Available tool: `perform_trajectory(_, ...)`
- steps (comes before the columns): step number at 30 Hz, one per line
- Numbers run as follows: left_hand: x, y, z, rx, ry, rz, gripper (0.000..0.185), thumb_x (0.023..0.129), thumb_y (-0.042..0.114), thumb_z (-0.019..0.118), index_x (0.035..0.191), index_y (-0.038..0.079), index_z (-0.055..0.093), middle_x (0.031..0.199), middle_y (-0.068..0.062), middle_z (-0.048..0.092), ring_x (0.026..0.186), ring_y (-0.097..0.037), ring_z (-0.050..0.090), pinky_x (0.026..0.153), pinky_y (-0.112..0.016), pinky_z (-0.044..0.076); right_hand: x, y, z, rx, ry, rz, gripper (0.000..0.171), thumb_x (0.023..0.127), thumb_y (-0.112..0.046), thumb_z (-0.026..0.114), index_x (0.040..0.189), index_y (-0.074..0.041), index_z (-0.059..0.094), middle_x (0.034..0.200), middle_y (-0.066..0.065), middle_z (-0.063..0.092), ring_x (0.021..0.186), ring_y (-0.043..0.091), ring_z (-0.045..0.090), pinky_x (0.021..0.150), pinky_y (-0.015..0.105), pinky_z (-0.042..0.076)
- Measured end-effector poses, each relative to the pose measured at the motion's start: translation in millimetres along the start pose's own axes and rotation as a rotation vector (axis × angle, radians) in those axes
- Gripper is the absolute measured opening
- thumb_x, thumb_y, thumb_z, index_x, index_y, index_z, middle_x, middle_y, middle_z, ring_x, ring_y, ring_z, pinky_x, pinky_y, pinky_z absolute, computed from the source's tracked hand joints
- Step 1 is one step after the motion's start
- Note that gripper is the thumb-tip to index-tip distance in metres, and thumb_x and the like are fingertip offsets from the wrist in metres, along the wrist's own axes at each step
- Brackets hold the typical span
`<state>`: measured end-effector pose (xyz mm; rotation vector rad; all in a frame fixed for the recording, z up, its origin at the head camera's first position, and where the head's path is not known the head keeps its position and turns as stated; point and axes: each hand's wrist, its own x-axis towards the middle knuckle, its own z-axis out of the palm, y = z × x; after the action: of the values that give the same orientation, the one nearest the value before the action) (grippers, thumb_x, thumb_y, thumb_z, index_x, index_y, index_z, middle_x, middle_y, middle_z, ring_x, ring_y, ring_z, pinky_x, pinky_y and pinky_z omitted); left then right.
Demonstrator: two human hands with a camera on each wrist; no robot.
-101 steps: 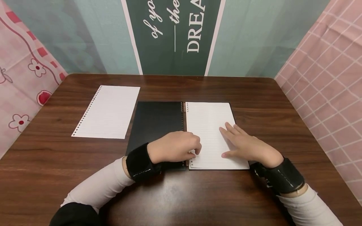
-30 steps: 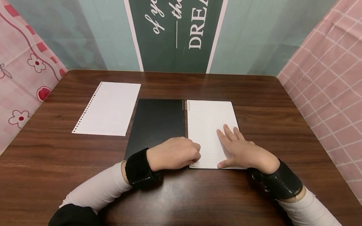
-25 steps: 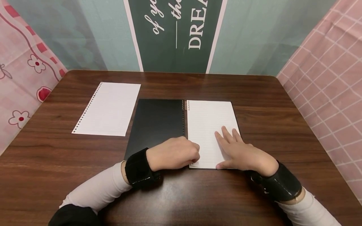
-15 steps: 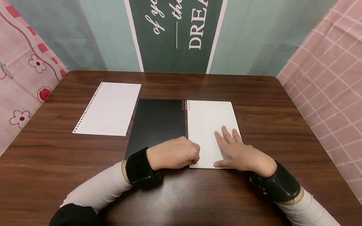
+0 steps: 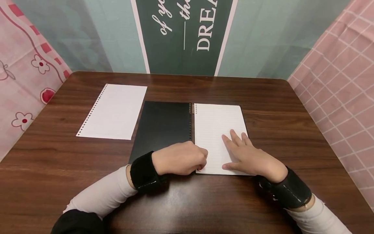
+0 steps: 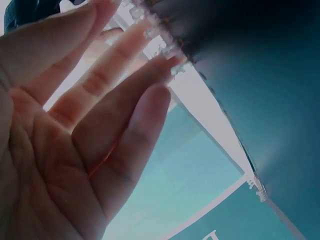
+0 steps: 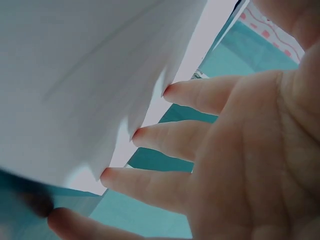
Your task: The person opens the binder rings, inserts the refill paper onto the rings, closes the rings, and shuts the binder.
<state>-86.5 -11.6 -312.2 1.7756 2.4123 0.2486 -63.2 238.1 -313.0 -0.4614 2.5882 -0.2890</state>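
Notebook (image 5: 163, 128) lies open; left hand (image 5: 179, 158) pinches the lined page (image 5: 217, 130) by the binder rings (image 5: 191, 130), right hand (image 5: 248, 156) pressing flat. A hasty tug could tear the holes.

A loose lined sheet (image 5: 113, 111) lies on the brown table (image 5: 263, 94), before a green banner (image 5: 184, 35).

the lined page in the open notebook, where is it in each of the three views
Head: the lined page lies right of centre on the table, the right hand flat on it.
Left wrist: the page is a pale strip at centre beside the ring binding, past the left hand.
Right wrist: the page fills the upper left.
Shared landmark: the right hand's fingertips on the page.
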Motion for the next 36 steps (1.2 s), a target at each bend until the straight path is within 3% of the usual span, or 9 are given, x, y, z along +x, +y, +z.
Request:
perform_trajectory(4,-0.3,-0.7,-0.8,-0.008,-0.002,0.005,0.017,0.089,0.007,0.066,0.078,0.018,0.074,0.081,0.007,0.063,0.065,-0.007,0.061,0.059,-0.017,0.046,0.0,0.7,0.7,0.003,-0.003,-0.008,0.098,0.09,-0.057,0.064,0.16,-0.009,0.015,0.164,0.029,0.001,0.144,0.062,0.001,0.101,0.076,0.031)
perform_trajectory(11,1.3,-1.9,1.6,-0.049,0.004,-0.014,0.022,0.088,0.004,0.064,0.076,0.019,0.074,0.079,0.008,0.061,0.061,-0.005,0.055,0.054,-0.014,0.04,-0.8,0.5,-0.1,0.004,0.003,-0.019,0.099,0.089,-0.057,0.065,0.159,-0.007,0.016,0.163,0.03,0.003,0.144,0.063,0.003,0.103,0.074,0.03)
perform_trajectory(20,0.3,3.0,3.1,0.034,0.017,0.006,0.023,0.085,0.0,0.061,0.074,0.02,0.066,0.076,0.009,0.058,0.053,-0.006,0.049,0.051,-0.017,0.036,-0.4,1.1,-0.9,0.0,0.018,-0.041,0.098,0.089,-0.056,0.066,0.158,-0.006,0.018,0.162,0.031,0.005,0.144,0.063,0.004,0.109,0.072,0.023)
perform_trajectory(28,0.7,1.6,5.5,0.06,0.041,0.024,0.027,0.083,0.0,0.059,0.064,0.019,0.058,0.071,0.009,0.054,0.051,-0.005,0.041,0.05,-0.018,0.03,0.4,10.2,-12.0,-0.034,0.013,0.04,0.094,0.088,-0.061,0.063,0.159,-0.016,0.021,0.165,0.024,0.01,0.146,0.058,0.009,0.092,0.086,0.025)
perform_trajectory(36,0.0,1.4,6.3,0.06,0.066,0.043,0.028,0.08,-0.002,0.057,0.061,0.02,0.056,0.07,0.008,0.053,0.049,-0.005,0.036,0.049,-0.018,0.025,8.9,32.6,-16.0,0.043,0.053,0.032,0.098,0.089,-0.056,0.066,0.158,-0.006,0.019,0.163,0.029,0.009,0.148,0.053,0.009,0.104,0.077,0.024)
